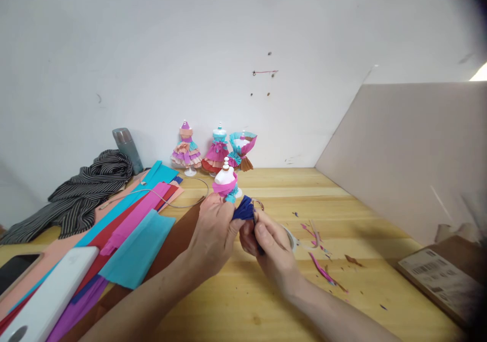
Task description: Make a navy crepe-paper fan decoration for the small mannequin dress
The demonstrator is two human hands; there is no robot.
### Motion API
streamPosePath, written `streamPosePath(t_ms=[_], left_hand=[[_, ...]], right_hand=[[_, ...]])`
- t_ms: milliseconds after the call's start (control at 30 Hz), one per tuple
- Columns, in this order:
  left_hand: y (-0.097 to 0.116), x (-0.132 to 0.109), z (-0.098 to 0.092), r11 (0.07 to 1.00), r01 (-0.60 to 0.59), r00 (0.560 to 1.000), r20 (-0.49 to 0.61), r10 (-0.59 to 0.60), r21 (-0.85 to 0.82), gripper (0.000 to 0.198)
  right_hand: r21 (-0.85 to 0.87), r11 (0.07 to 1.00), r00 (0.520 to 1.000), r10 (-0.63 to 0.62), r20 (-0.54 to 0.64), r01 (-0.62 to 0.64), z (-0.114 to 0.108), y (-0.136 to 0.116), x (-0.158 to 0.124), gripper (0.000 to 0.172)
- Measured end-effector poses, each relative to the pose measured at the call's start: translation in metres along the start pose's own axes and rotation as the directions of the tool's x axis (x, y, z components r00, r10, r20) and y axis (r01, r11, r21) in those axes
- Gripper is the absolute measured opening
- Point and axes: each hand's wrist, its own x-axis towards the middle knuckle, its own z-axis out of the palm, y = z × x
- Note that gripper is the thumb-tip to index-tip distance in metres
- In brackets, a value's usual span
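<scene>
The left hand [215, 233] grips a gathered piece of navy crepe paper [243, 209], pinched between thumb and fingers, its pleats fanning out toward one o'clock. The right hand [272, 245] is closed around a dark, narrow tool, probably scissors [254, 223], which meets the paper's right edge; how far any blades are open is hidden by the fingers. The navy paper sits between the two hands at the centre of the view.

The main risk, I judge, is at that meeting point: the left thumb lies close by, so a slip of the tool could nick it. Crepe is thin, so a hard pull between the hands could tear it, while a slack pinch would let the pleats spring open.

At eleven o'clock, just beyond the left hand, stands a small white dress form [224, 174] wrapped in pink; a forward nudge of the knuckles could tip it. More dressed miniature forms [216, 151] stand behind it, near the wall.

At three o'clock a tape roll [292, 238] is partly hidden behind the right hand, where a sideways swing could knock it. Paper scraps [323, 271] at four o'clock might cling to a sleeveless forearm. At nine o'clock, a brown crepe sheet [175, 235] lies beside the left forearm, which could crease it.
</scene>
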Motion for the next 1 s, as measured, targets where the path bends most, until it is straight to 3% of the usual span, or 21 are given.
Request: streamPosePath(t_ms=[167,533,1000], left_hand=[[-0.002,0.000,0.001,0.997,-0.070,0.997,-0.033,0.071,0.032,0.027],[-0.007,0.001,-0.002,0.996,-0.047,0.999,-0.008,0.048,0.076,0.028],[-0.006,0.001,-0.002,0.995,-0.060,0.998,-0.003,0.061,0.080,0.030]], right_hand=[[0.027,1.000,1.000,0.009,0.001,-0.009,0.001,-0.001,0.000,0.043],[0.137,0.990,0.999,0.025,-0.023,-0.021,0.001,-0.010,0.006,0.042],[0.028,1.000,1.000,0.002,0.024,-0.003,0.001,-0.002,0.000,0.045]])
